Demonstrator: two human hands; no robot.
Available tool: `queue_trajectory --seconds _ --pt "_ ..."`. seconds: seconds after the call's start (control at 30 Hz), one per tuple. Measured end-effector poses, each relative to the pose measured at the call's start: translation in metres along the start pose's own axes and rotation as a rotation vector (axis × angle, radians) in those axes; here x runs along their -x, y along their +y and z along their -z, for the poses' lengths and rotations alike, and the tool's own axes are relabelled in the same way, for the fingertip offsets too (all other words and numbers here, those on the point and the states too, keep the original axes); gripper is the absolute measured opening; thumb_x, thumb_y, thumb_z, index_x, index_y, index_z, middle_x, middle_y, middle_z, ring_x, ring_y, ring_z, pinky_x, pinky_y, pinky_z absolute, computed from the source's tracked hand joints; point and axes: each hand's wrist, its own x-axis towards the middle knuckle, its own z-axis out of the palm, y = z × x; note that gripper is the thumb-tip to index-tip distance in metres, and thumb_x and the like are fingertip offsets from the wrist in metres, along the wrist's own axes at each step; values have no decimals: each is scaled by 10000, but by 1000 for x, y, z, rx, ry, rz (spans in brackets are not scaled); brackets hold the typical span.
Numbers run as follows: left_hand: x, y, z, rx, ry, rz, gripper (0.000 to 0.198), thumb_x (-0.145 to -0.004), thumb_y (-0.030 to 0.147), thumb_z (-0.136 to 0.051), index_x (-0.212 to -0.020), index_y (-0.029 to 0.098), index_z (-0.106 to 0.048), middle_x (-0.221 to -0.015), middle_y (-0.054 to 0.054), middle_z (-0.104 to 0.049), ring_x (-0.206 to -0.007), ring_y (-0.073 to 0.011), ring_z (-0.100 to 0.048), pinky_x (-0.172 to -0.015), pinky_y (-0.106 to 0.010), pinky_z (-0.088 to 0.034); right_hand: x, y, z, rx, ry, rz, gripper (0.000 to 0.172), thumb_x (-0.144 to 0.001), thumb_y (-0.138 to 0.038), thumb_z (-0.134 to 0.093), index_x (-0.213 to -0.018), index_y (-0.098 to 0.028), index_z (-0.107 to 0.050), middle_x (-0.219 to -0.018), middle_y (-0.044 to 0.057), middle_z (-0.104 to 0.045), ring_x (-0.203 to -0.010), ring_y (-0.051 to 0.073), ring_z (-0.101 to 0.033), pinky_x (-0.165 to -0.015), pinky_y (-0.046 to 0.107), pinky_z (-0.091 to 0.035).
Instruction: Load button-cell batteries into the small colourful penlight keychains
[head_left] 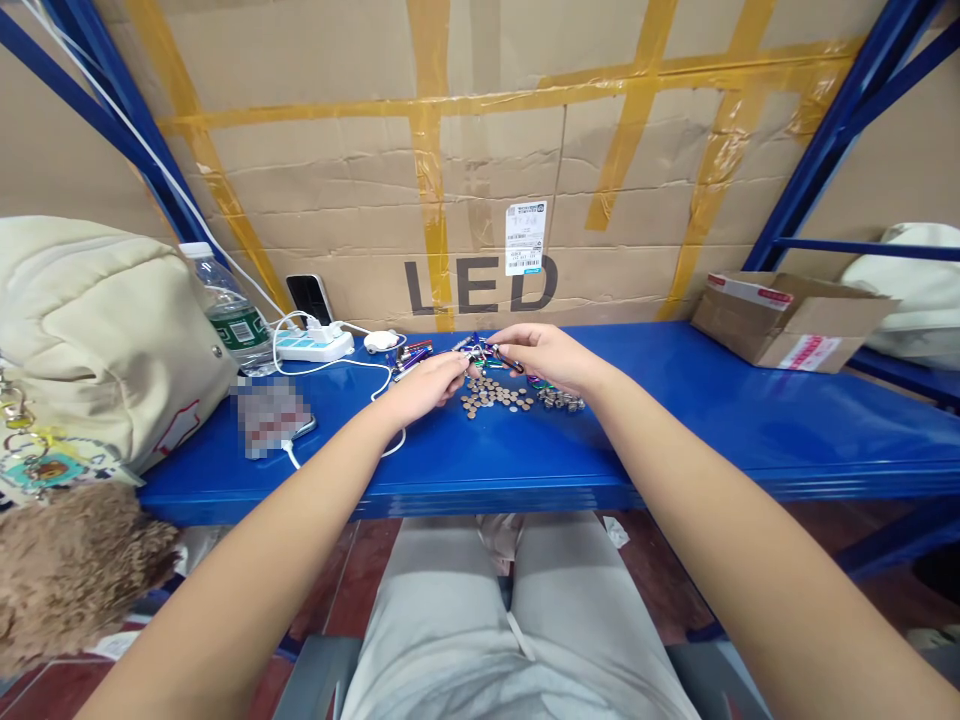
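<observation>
ok so mid-frame, my right hand (551,355)'s pinching a dark, elongated metal clip (511,362), long axis slanting down-right; my left hand (429,386), just left, pinches a small silvery metal piece (473,356).

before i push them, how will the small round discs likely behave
The small round discs seem to lie flat, so they would probably slide rather than roll. Being separate pieces, they would likely scatter instead of moving as one. The blue tabletop looks smooth and glossy, so they may skid easily.
</observation>
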Motion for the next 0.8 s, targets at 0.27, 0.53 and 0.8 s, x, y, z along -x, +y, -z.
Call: queue_trajectory --seconds 0.27,0.53,0.8 --pt "4 3 2 -374 -25 -137 444 -900 548 -429 -1020 174 -635 -738 5 -549 -601 -121 -463 -596 -252 -401 1 0 -1 371 28 247 163 -734 -188 -676 -892 -173 -636 -845 50 -690 -794 164 -643 -790 354 -545" --pt "4 4 2 -623 -37 -231 427 -936 500 -378 -936 175 -655 -910 -30 -676 -839 -193 -588 -791 -304 -439 5 0 -5 681 -41 360 144 -766 -206 -626 -903 -173 -600 -829 37 -671 -727 146 -597 -673 293 -488" --pt "4 3 5 -613 -76 -230 426 -921 520 -403 -999 210 -685 -1113 -34 -696 -1024 -235 -607 -915 -351 -447 7 -5 -8 734 -72 379 162 -780 -186 -609 -940 -172 -585 -859 39 -664 -741 144 -589 -681 284 -469"
